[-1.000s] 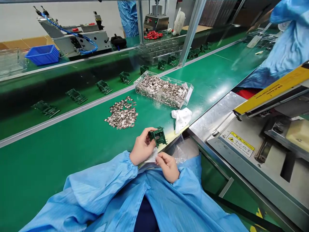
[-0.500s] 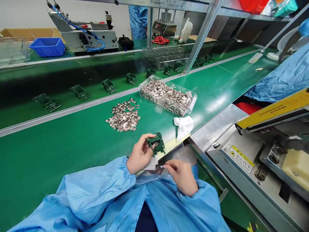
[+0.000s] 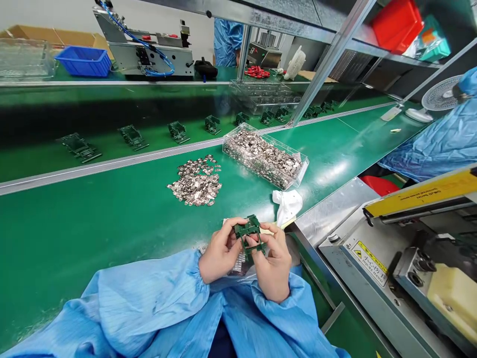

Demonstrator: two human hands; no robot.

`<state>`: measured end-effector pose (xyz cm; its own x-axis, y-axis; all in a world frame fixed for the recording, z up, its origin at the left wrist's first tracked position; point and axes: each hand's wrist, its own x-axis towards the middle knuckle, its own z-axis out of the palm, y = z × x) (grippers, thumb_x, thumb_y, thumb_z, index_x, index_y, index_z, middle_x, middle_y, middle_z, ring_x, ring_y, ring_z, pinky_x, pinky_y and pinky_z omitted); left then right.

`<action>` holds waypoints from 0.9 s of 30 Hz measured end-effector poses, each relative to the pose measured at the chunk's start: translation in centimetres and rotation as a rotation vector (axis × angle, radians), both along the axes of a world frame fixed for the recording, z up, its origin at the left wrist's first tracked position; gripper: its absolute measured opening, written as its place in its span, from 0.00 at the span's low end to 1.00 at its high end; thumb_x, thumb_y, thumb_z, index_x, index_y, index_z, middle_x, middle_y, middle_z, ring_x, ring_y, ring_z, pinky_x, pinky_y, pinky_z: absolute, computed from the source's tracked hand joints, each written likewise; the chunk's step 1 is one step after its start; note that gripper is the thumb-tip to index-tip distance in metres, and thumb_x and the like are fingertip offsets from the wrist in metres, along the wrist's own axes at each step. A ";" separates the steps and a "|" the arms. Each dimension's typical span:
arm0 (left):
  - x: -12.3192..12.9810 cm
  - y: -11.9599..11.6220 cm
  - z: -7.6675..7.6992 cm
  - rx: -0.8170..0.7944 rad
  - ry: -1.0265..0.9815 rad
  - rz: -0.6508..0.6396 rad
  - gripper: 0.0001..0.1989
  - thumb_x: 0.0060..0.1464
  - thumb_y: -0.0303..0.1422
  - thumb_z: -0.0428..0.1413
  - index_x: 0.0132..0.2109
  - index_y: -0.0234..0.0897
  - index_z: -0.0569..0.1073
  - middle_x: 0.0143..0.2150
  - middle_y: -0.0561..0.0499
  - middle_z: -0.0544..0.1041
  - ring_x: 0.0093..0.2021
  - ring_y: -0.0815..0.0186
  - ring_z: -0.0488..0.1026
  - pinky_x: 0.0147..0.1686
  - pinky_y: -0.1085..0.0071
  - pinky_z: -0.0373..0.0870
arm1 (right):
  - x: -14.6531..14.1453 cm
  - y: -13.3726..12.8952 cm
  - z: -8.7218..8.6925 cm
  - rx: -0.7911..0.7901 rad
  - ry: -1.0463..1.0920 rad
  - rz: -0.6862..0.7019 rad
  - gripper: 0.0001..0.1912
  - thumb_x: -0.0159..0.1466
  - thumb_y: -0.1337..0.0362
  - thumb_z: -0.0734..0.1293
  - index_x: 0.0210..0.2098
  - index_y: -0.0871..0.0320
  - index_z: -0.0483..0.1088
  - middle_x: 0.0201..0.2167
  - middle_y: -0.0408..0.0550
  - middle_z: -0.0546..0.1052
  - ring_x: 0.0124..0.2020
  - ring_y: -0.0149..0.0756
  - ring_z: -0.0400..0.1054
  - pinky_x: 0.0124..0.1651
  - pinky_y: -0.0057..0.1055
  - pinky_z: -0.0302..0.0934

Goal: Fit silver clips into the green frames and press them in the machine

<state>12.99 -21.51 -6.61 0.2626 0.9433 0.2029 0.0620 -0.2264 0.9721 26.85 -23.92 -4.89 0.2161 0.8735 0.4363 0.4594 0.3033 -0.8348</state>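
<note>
Between both hands, close to my body, is a green circuit board frame [image 3: 247, 229] with openings in it. My left hand [image 3: 222, 252] grips its left side between thumb and fingers. On the right, my right hand [image 3: 275, 263] has its fingers closed around the board's other edge. Whether a small piece is also in the right fingers is hidden. Partly covered below the hands lies a sheet with rows of small pale pieces [image 3: 238, 263]. A pile of small shiny metal parts [image 3: 197, 185] lies ahead on the green bench.
A clear tray [image 3: 303, 171] full of metal parts stands beyond the hands, with a crumpled white cloth [image 3: 287, 205] nearer. Several green boards [image 3: 80, 147] line the conveyor belt. At right is a machine with a warning label [image 3: 370, 262]; a person's blue sleeve [image 3: 447, 129] is farther off.
My right hand has come up from the sheet of pale pieces, where it pinched a small pale piece, to the board. The left hand still holds the board. The view has shifted slightly.
</note>
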 end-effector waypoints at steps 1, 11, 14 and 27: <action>0.0 -0.1 0.0 0.006 0.016 -0.002 0.15 0.62 0.34 0.51 0.55 0.38 0.65 0.36 0.50 0.72 0.26 0.72 0.65 0.25 0.76 0.61 | -0.2 0.0 -0.1 -0.017 -0.006 -0.018 0.02 0.61 0.63 0.70 0.33 0.53 0.76 0.44 0.51 0.72 0.50 0.44 0.66 0.52 0.41 0.61; -0.1 -0.5 0.7 0.061 0.063 0.005 0.14 0.60 0.30 0.51 0.53 0.37 0.67 0.36 0.51 0.73 0.24 0.72 0.65 0.24 0.77 0.61 | -0.3 0.5 -1.1 -0.259 0.599 0.117 0.17 0.53 0.56 0.75 0.30 0.56 0.65 0.48 0.53 0.71 0.46 0.42 0.69 0.45 0.36 0.66; 0.0 -0.9 0.6 0.079 0.090 -0.025 0.15 0.61 0.31 0.50 0.55 0.38 0.66 0.36 0.50 0.75 0.26 0.71 0.67 0.26 0.76 0.64 | -0.1 0.4 -0.7 -0.305 0.766 0.164 0.23 0.49 0.57 0.78 0.35 0.54 0.62 0.38 0.47 0.73 0.39 0.38 0.70 0.41 0.32 0.66; 6.1 -0.3 6.3 0.150 0.274 -0.554 0.20 0.59 0.27 0.51 0.59 0.39 0.66 0.46 0.45 0.78 0.40 0.62 0.77 0.39 0.70 0.75 | 10.2 -7.1 2.0 0.012 0.169 0.177 0.34 0.56 0.63 0.75 0.60 0.49 0.63 0.60 0.52 0.66 0.60 0.48 0.61 0.60 0.45 0.59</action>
